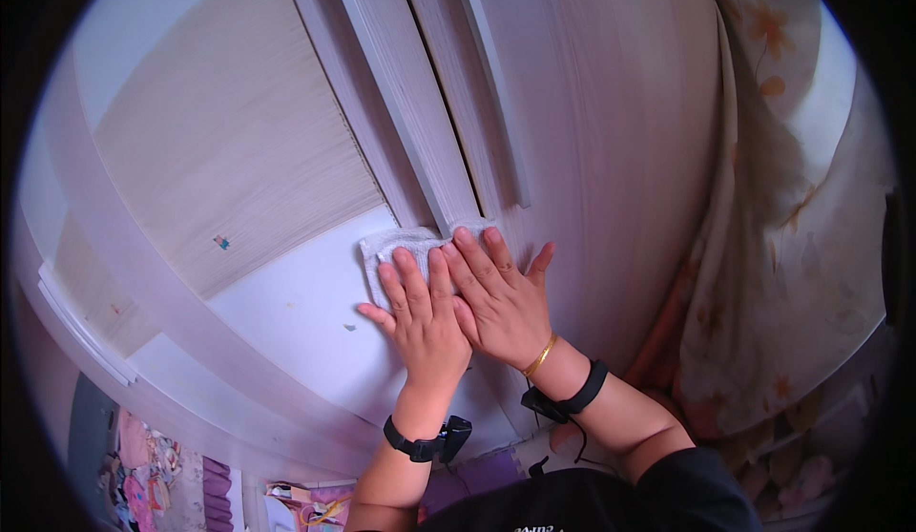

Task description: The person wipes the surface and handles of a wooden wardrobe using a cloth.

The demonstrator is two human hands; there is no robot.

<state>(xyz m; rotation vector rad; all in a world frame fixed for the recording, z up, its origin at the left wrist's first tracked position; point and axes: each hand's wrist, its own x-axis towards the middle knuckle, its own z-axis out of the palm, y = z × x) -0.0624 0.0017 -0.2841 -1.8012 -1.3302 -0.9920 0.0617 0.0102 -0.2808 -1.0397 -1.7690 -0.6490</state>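
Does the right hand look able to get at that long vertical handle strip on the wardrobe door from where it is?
Probably yes. The right hand lies flat on the white cloth, its fingertips just below the handle strip, with nothing between them.

Both hands, left (426,314) and right (499,301), lie flat (fingers overlapping, seemingly pressing).

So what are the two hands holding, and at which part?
Both the left hand and the right hand press flat on a white cloth against the wardrobe door, covering its lower part; neither grips it.
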